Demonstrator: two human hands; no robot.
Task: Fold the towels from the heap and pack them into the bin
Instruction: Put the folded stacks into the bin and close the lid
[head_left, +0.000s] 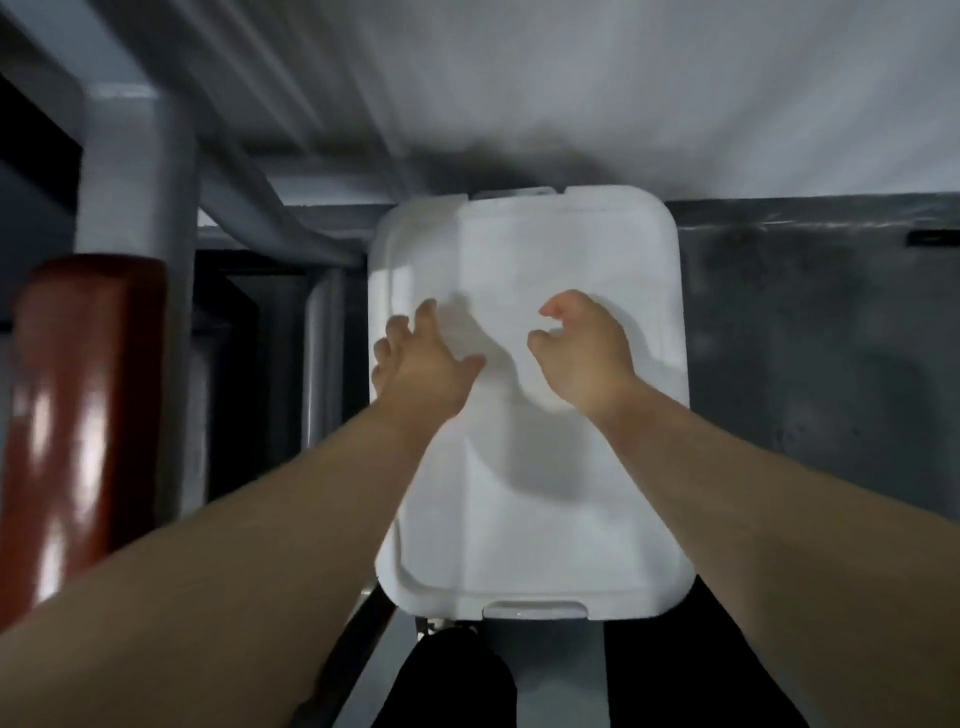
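Head view is pretty blurry here, so take this with a grain of salt. I'm looking straight down at the white bin (535, 612), which sits on the grey floor (810, 338) right in front of the person, with its far end up against a big white surface (623, 93) that I can't make out. The lid (561, 249) is on, covering the whole top.

Both bare arms reach out over it. The left hand (421, 358) is by the lid's left edge, fingers spread and fairly straight, thumb pointing in toward the middle, nothing in it. I can't tell whether it's touching the lid or just above it. The right hand (582, 353) is over the middle of the lid, a bit right of centre, with loosely curled, claw-like fingers and nothing in its grip as far as I can see. The two hands are near each other but apart.

Off to the left there's a shiny red cylinder (88, 415) and some grey frame tubing (140, 171). Dark trousers (452, 675) show at the bottom.
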